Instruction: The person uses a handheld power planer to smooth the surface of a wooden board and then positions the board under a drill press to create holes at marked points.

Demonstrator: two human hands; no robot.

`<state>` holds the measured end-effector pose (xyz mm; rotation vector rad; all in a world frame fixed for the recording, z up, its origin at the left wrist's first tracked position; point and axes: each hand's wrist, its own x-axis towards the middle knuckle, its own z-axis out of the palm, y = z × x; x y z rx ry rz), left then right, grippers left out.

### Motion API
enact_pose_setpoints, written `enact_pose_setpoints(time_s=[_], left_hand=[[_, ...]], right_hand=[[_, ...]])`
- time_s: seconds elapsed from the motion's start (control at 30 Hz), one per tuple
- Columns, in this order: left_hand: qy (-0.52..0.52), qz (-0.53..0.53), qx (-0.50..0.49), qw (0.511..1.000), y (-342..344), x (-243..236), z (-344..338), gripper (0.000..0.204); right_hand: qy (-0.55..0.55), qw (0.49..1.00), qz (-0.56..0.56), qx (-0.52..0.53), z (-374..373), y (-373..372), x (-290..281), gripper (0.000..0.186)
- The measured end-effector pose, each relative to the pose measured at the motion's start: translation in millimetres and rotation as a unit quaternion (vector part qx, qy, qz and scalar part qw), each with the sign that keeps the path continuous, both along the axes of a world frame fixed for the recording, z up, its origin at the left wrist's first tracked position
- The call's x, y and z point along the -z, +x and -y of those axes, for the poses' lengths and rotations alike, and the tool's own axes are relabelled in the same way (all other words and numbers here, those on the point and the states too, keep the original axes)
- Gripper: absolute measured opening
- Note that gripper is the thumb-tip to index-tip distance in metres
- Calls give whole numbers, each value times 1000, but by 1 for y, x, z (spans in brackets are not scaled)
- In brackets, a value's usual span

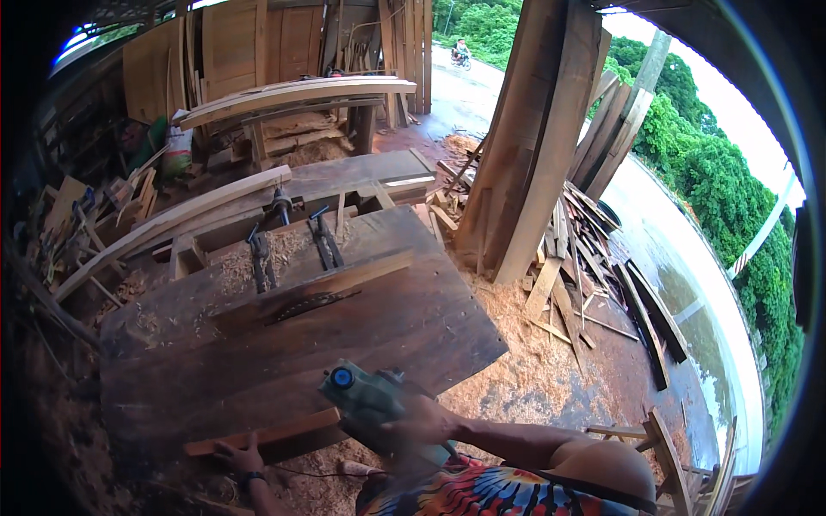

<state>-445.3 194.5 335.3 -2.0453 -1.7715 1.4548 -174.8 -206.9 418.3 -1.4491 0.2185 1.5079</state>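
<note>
My right hand [422, 420] is wrapped round a green power planer [368, 397] with a blue knob, held low at the bottom centre, just right of a reddish wooden board [301, 426]. My left hand [243, 457], a dark band on its wrist, grips that board near its left end at the front edge of the dark worktable [404, 335]. Farther back on the tabletop a saw blade [305, 305] rises from a slot beside a wooden fence [361, 273], with clamps [327, 245] and shavings behind it. The planer's underside is hidden.
Long planks [172, 232] lie behind the worktable, with scrap wood [73, 215] at left. Tall boards [520, 146] and loose offcuts [568, 284] stand and lie at right on sawdust. Beyond is a wet road [701, 318], where a person on a motorbike [460, 56] rides.
</note>
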Motion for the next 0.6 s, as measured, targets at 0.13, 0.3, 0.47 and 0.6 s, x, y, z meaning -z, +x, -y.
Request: enact_pose_setpoints(time_s=[0.13, 0.3, 0.47, 0.6], left_hand=[[24, 25, -9, 999, -78, -23, -95, 118], [-8, 53, -39, 998, -44, -11, -128, 117], [-165, 285, 82, 941, 192, 175, -115, 124], [-335, 438, 242, 799, 580, 249, 37, 136]], right_hand=[[57, 997, 8, -50, -24, -22, 8, 51], [107, 994, 13, -10, -35, -20, 13, 51], [-33, 993, 117, -7, 4, 42, 36, 48], [-126, 950, 187, 215, 61, 110, 5, 46]])
